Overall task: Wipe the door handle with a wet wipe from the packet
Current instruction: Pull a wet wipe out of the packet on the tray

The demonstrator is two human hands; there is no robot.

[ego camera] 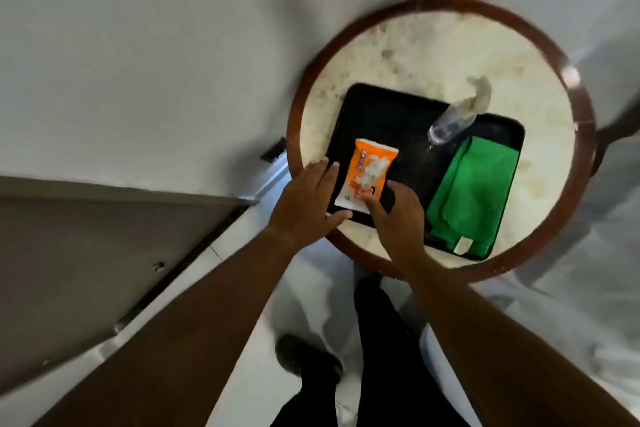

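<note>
The wet wipe packet [367, 177] lies on the black tray [388, 118] at frame centre, the right hand [398, 218] pinching its near end, the left hand [308, 198] open beside it — next, likely, peel the flap and draw a wipe.

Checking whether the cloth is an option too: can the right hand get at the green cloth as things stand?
Probably yes. The right hand sits at the wipes packet, right beside the green cloth, which lies uncovered in the black tray.
</note>
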